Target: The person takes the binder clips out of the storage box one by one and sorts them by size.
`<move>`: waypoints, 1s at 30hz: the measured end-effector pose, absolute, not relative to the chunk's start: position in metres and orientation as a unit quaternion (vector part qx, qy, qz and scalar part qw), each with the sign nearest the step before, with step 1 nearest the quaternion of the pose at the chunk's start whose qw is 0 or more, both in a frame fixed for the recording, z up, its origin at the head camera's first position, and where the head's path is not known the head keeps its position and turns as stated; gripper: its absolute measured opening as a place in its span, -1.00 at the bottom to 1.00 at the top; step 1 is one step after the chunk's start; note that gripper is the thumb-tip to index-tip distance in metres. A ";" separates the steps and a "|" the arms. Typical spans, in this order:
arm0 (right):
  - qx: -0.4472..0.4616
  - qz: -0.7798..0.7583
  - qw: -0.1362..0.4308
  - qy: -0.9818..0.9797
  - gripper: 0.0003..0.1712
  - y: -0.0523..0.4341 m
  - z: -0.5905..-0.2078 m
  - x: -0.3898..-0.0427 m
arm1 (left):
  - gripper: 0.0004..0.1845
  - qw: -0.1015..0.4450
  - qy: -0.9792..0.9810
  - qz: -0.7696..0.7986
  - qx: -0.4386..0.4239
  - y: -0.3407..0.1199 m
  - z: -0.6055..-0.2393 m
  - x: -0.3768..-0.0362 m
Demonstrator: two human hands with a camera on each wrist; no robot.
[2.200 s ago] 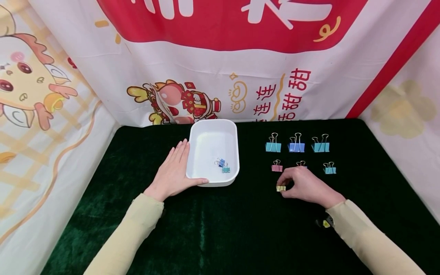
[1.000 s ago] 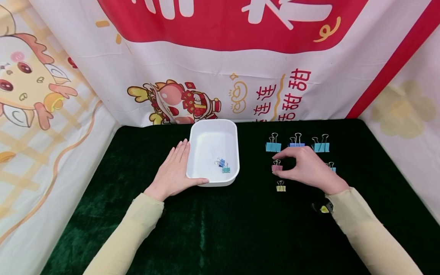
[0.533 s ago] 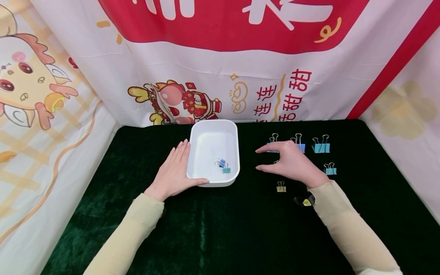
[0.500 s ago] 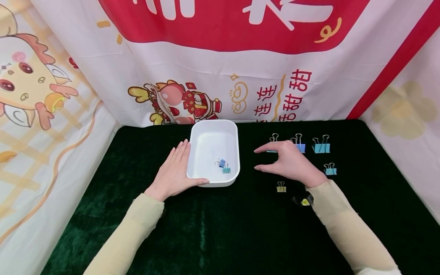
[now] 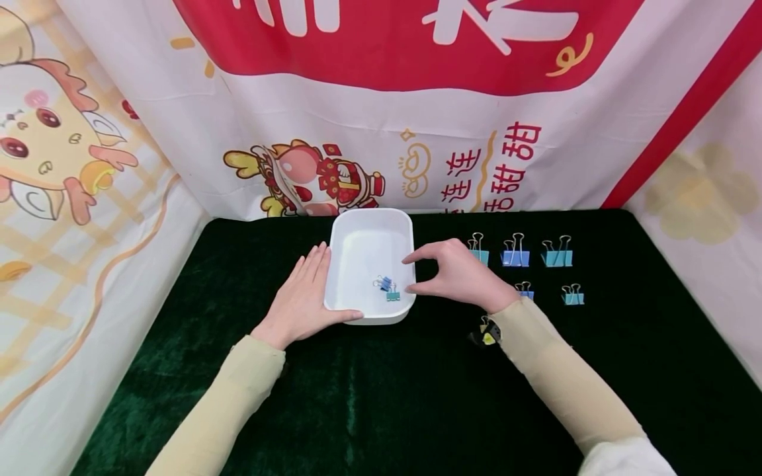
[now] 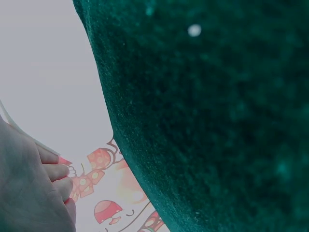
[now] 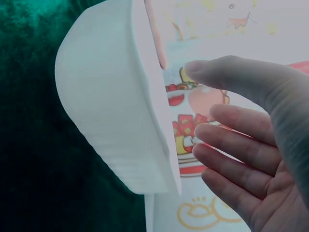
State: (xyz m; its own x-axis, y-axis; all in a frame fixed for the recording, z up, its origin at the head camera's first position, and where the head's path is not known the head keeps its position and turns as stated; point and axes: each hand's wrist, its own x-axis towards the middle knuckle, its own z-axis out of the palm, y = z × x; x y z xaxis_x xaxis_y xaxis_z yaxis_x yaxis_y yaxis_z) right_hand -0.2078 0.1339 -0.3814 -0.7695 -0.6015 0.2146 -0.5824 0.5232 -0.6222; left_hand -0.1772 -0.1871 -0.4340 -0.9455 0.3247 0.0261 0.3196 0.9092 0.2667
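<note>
A white plastic tray stands on the dark green cloth, with a small blue binder clip and a small teal binder clip inside near its front right. My left hand rests against the tray's left side, fingers straight, thumb along the front rim. At the right rim is my right hand, its thumb and index finger spread apart. In the right wrist view, nothing lies between that thumb and the fingers. The pink binder clip seen earlier is hidden behind this hand.
Larger teal and blue binder clips stand in a back row on the right. Before them are a smaller blue clip and a teal clip. A yellow clip is partly covered by the right wrist's camera. A printed curtain hangs behind.
My right hand moved off the yellow clip to around the pink clip, then went left, fingers apart, to the tray's right rim. The yellow clip stayed on the cloth. My left hand kept still.
</note>
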 end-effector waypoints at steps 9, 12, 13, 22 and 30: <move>-0.331 -0.328 0.067 0.882 -0.52 0.103 -0.390 -0.224 | 0.40 0.014 0.977 0.134 0.164 -0.187 -0.434 -0.177; -0.324 -0.306 0.079 0.892 -0.51 0.093 -0.395 -0.230 | 0.40 0.013 0.977 0.133 0.166 -0.187 -0.434 -0.177; -0.323 -0.297 0.081 0.895 -0.51 0.089 -0.396 -0.231 | 0.40 0.013 0.977 0.132 0.166 -0.188 -0.434 -0.177; -0.318 -0.205 0.083 0.922 -0.56 0.065 -0.408 -0.238 | 0.40 0.007 0.977 0.131 0.171 -0.189 -0.435 -0.177; -0.319 -0.145 0.081 0.933 -0.68 0.056 -0.413 -0.241 | 0.41 0.006 0.977 0.130 0.171 -0.189 -0.435 -0.176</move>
State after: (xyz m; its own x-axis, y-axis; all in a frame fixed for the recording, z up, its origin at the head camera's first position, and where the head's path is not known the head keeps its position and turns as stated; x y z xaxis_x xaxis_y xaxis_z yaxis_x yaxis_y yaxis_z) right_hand -0.2409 0.0560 -0.4128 -0.7838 -0.6182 -0.0590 -0.5714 0.7551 -0.3214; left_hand -0.1764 -0.1891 -0.4350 -0.9418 0.3347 0.0328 0.3316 0.9080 0.2562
